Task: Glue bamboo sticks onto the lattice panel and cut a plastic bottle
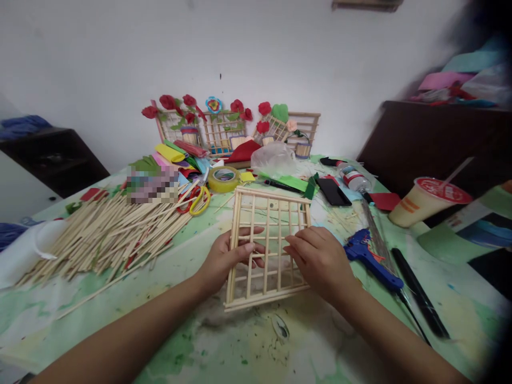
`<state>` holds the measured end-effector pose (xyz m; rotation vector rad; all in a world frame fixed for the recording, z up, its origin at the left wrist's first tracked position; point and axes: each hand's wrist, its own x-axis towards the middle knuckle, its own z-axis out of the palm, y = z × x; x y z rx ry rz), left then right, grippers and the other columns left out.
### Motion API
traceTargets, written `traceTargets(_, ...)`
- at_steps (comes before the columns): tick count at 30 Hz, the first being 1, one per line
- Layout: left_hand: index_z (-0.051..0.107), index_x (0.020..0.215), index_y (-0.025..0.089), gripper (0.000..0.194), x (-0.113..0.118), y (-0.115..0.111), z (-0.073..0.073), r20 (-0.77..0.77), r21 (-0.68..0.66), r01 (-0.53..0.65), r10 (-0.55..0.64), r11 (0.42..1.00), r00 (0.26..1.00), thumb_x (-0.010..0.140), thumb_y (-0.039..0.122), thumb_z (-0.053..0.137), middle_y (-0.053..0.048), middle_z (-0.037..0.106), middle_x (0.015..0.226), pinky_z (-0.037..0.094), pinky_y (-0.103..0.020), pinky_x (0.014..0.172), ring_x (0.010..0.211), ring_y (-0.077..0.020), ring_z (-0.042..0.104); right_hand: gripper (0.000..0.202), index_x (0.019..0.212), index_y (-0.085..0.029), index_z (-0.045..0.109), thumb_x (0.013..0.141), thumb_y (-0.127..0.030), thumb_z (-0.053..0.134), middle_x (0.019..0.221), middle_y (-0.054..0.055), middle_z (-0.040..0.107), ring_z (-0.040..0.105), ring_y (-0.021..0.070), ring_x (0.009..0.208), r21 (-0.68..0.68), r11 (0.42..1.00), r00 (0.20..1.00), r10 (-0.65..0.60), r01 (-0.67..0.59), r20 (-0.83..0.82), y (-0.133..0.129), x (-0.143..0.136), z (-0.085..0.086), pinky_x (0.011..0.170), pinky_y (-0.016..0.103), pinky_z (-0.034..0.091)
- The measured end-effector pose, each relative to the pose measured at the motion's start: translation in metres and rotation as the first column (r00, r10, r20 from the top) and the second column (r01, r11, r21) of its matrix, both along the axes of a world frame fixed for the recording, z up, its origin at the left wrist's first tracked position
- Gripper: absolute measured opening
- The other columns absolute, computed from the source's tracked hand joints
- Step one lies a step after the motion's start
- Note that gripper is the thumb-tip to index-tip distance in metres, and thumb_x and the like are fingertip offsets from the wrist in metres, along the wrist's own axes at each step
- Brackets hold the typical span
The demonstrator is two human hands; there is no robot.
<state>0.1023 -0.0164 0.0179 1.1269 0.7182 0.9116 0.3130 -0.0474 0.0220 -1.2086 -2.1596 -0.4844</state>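
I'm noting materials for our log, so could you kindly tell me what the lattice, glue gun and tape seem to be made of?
Lattice: seemingly bare, matt wood or bamboo, given its pale straw colour. Glue gun: probably smooth plastic, judging by its even blue body. Tape: likely glossy plastic film, as it looks yellowish and shiny.
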Motion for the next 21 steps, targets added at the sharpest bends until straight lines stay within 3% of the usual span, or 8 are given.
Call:
traceTargets(4, 0.06, 0.108, 0.014, 0.045, 0.003, -0.011, 0.001, 0.047, 0.035, 0.038, -0.039, 0.999, 0.998, 0.07, 0.034, 0.073, -0.007, 0.07, 0.083, 0.054, -0.032, 0.065, 0.064, -0.0189, 0.067, 0.012, 0.078, -0.015, 0.067, 0.084, -0.013, 0.056, 0.069, 0.005, 0.06, 0.05, 0.0206, 0.071, -0.024, 0.994, 0.994, -0.105, 0.104, -0.04, -0.006, -0.006, 0.006, 0.066, 0.033, 0.036)
traceTargets(8, 0.061, 0.104, 0.014, 0.041, 0.007, -0.015, 0.0, 0.048, 0.027, 0.025, -0.027, 0.999, 0.999, 0.07, 0.033, 0.073, -0.007, 0.07, 0.083, 0.055, -0.032, 0.064, 0.062, -0.0185, 0.067, 0.023, 0.081, -0.013, 0.068, 0.09, -0.013, 0.046, 0.069, 0.006, 0.061, 0.048, 0.0202, 0.07, 0.08, 0.997, 0.999, 0.004, -0.008, 0.05, -0.006, 0.0, 0.005, 0.067, 0.034, 0.036)
traceTargets(11, 0.061, 0.1, 0.013, 0.039, 0.009, -0.012, -0.002, 0.026, -0.011, -0.022, 0.023, 1.0, 0.999, 0.069, 0.033, 0.073, -0.007, 0.071, 0.082, 0.054, -0.03, 0.059, 0.057, -0.0175, 0.067, 0.023, 0.085, -0.013, 0.066, 0.092, -0.015, 0.044, 0.075, 0.007, 0.064, 0.05, 0.0203, 0.075, 0.082, 0.993, 0.996, 0.079, -0.083, 0.05, -0.002, 0.008, 0.002, 0.07, 0.035, 0.038)
traceTargets(16, 0.059, 0.095, 0.012, 0.039, 0.011, -0.002, -0.006, 0.001, -0.116, -0.143, 0.144, 0.983, 0.99, 0.065, 0.032, 0.074, -0.007, 0.071, 0.077, 0.05, -0.024, 0.049, 0.052, -0.0162, 0.065, 0.016, 0.079, -0.018, 0.061, 0.09, -0.016, 0.049, 0.076, 0.004, 0.063, 0.052, 0.018, 0.076, 0.088, 0.996, 0.967, 0.045, -0.024, -0.25, 0.005, 0.019, -0.001, 0.071, 0.033, 0.04)
traceTargets(18, 0.059, 0.092, 0.011, 0.036, 0.01, 0.006, -0.008, -0.01, -0.136, -0.214, 0.215, 0.967, 0.977, 0.064, 0.031, 0.072, -0.007, 0.071, 0.075, 0.049, -0.022, 0.047, 0.051, -0.0149, 0.064, 0.014, 0.075, -0.018, 0.058, 0.088, -0.021, 0.053, 0.074, 0.002, 0.06, 0.052, 0.0167, 0.075, 0.055, 0.994, 0.859, -0.057, 0.098, -0.51, 0.009, 0.027, 0.001, 0.071, 0.031, 0.041)
traceTargets(19, 0.06, 0.09, 0.011, 0.034, 0.008, 0.011, -0.009, -0.015, -0.137, -0.244, 0.244, 0.96, 0.97, 0.064, 0.03, 0.072, -0.008, 0.071, 0.074, 0.048, -0.021, 0.046, 0.05, -0.0143, 0.064, 0.014, 0.074, -0.019, 0.057, 0.087, -0.023, 0.055, 0.074, 0.001, 0.058, 0.053, 0.016, 0.074, 0.027, 0.988, 0.744, -0.098, 0.154, -0.661, 0.012, 0.031, 0.002, 0.072, 0.031, 0.041)
traceTargets(21, 0.06, 0.086, 0.01, 0.031, 0.004, 0.022, -0.013, -0.02, -0.136, -0.293, 0.293, 0.946, 0.956, 0.064, 0.029, 0.07, -0.008, 0.071, 0.071, 0.047, -0.021, 0.046, 0.049, -0.0138, 0.063, 0.014, 0.073, -0.02, 0.055, 0.086, -0.027, 0.056, 0.072, -0.001, 0.055, 0.055, 0.0147, 0.075, -0.001, 0.985, 0.39, -0.069, 0.172, -0.918, 0.019, 0.042, 0.006, 0.075, 0.031, 0.044)
